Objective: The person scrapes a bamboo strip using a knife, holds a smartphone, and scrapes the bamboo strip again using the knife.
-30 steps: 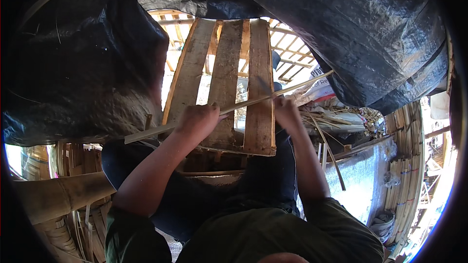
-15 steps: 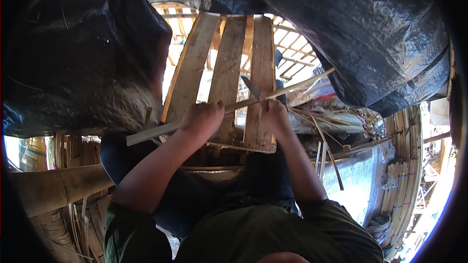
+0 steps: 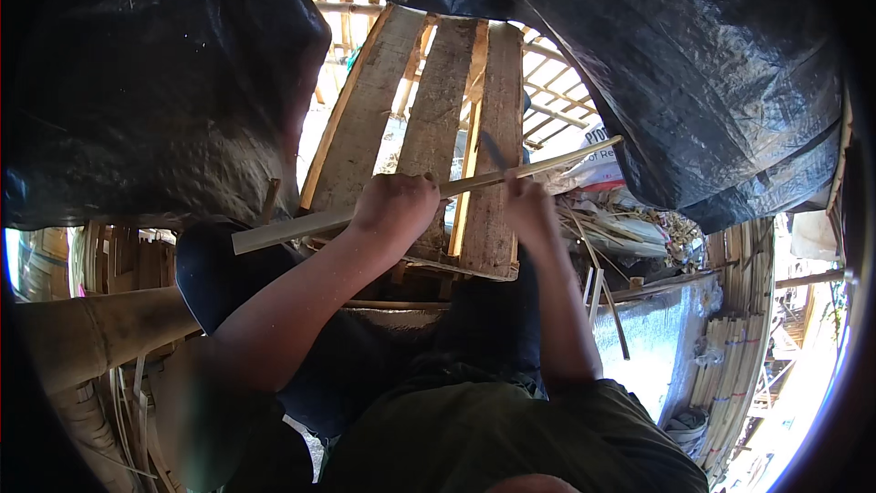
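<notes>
A long, pale bamboo strip slants across the front of me, its wide end at the left and its thin end up at the right. My left hand is closed around its middle, knuckles up. In my right hand, a little blurred, is a knife whose dark blade points up and away, crossing the strip. Beneath both hands stands a slatted wooden bench made of rough planks with gaps between them.
Dark plastic sheeting hangs at the left and also overhead to the right. Bamboo scraps and a printed white sack lie beyond my right hand. A thick bamboo pole runs along my left side. Bundled bamboo strips stand at the right.
Both hands have shifted slightly to the right. My left hand sits a bit farther along the strip, and the knife has moved right with my right hand.
</notes>
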Available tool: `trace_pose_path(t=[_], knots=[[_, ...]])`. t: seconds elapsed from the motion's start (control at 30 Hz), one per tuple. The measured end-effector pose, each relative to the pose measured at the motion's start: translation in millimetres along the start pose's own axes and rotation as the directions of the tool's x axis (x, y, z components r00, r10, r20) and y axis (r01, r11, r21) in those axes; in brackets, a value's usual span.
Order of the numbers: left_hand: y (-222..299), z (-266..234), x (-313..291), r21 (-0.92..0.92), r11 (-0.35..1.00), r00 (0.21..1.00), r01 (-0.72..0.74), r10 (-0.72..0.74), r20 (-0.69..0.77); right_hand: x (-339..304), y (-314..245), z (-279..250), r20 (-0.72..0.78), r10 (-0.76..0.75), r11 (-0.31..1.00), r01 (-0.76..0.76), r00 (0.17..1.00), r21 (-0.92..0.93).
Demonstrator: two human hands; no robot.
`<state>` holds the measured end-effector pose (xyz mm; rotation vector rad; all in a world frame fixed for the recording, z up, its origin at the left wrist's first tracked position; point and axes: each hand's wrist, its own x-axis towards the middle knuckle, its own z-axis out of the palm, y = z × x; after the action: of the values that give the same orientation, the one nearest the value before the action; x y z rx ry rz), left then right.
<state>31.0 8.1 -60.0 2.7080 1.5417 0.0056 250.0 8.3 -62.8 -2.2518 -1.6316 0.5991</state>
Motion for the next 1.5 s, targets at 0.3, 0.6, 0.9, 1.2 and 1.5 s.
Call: trace_pose_path(t=[0.3, 0.6, 0.9, 1.2, 1.5], knots=[[-2, 5, 1, -0.046, 0.998, 1.000, -0.030, 0.030, -0.001, -2, 2, -5, 0.059, 0.180, 0.982, -0.183, 0.982, 0.043], [4, 5, 1, -0.017, 0.999, 0.999, -0.033, 0.032, -0.014, 4, 9, -3, 0.088, 0.109, 0.992, -0.114, 0.990, 0.055], [11, 16, 10, -0.022, 0.997, 0.987, -0.079, 0.075, -0.141, 6, 23, 15, -0.014, -0.065, 0.997, 0.064, 0.998, -0.053], [9, 10, 14, -0.044, 0.996, 0.992, -0.080, 0.075, -0.104, -2, 11, -2, 0.045, -0.126, 0.982, 0.131, 0.991, -0.137], [18, -9, 9, -0.123, 0.992, 0.999, -0.040, 0.042, 0.016, 21, 56, -3, -0.116, 0.001, 0.989, 0.017, 0.993, 0.148]])
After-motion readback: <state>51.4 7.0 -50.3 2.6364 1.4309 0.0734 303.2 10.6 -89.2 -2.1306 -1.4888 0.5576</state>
